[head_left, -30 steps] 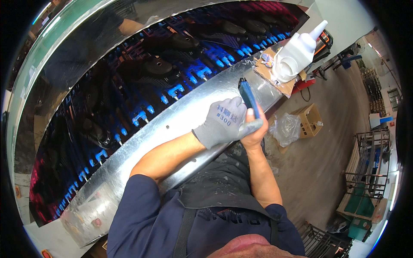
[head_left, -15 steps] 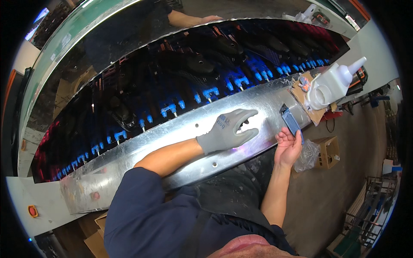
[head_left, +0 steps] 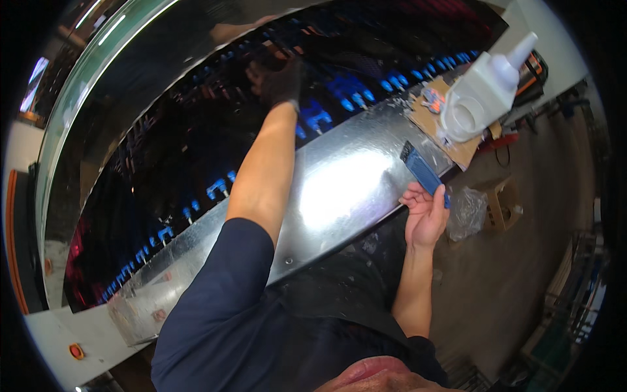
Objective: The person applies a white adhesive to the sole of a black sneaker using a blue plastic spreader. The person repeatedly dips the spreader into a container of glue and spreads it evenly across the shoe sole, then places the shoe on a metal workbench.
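My left hand [head_left: 279, 80], in a grey glove with bare fingertips, reaches into the dark, blue-lit opening of the machine [head_left: 176, 137]. Its fingers look spread over the dark surface, though shadow hides exactly what they touch. Dim black pieces lie around it, too dark to name. A row of blue-lit clamp-like fittings [head_left: 320, 119] runs along the opening's near side, close to my left wrist. My bare right hand [head_left: 426, 219] grips a flat blue brush [head_left: 426, 173] with short black bristles. The bristle end points up and left, above the right end of the shiny metal ledge [head_left: 346, 189].
A white squeeze bottle [head_left: 480, 98] with a pointed nozzle lies on brown cardboard [head_left: 462, 153] at the ledge's right end. Beyond the ledge's right side are a clear plastic bag [head_left: 467, 215] and an open carton [head_left: 506, 202]. A red button [head_left: 76, 351] sits at lower left.
My left hand has gone from above the metal ledge up and left into the dark opening. My right hand still holds the brush. The view has shifted slightly.
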`<state>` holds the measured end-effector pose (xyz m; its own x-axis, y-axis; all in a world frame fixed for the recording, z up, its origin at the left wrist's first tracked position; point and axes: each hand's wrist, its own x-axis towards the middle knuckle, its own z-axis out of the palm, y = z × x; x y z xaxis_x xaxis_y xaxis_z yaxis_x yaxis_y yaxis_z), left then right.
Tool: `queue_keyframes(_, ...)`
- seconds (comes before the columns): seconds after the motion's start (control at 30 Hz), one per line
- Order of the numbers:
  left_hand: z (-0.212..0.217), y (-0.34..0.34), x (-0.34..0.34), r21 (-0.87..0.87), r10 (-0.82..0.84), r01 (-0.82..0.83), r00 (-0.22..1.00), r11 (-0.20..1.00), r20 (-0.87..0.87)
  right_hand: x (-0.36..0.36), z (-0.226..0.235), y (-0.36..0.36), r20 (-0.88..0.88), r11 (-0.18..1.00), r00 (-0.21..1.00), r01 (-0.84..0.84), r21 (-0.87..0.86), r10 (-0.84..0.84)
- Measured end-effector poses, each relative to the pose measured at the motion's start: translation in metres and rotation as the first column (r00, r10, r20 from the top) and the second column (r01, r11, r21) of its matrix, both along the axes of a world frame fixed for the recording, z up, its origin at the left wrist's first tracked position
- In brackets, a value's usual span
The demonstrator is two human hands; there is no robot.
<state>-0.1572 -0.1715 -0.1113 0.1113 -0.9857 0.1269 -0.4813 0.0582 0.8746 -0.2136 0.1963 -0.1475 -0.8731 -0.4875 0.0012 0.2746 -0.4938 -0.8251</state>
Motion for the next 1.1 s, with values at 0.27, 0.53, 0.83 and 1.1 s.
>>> queue_keyframes(0.27, -0.045, -0.075, 0.036, -0.186, -0.23, 0.276, 0.944, 0.943, 0.234, -0.015, -0.007, 0.004, 0.181, 0.997, 0.983, 0.023, -0.073, -0.01)
queue_keyframes(0.53, -0.023, -0.052, 0.138, -0.329, -0.577, 0.642, 0.767, 0.693, 0.28, 0.012, 0.032, 0.01, 0.123, 0.999, 0.992, -0.028, -0.031, 0.032)
queue_keyframes(0.83, 0.088, 0.147, 0.201, 0.027, -0.776, 0.948, 0.275, 0.317, -0.568, 0.03, 0.037, 0.026, 0.108, 0.991, 0.988, 0.115, -0.062, -0.108)
queue_keyframes(1.1, 0.137, 0.145, 0.237, 0.189, -0.969, 0.977, 0.056, 0.103, 0.242, 0.022, 0.046, 0.028, 0.017, 0.986, 0.995, 0.097, -0.135, -0.095)
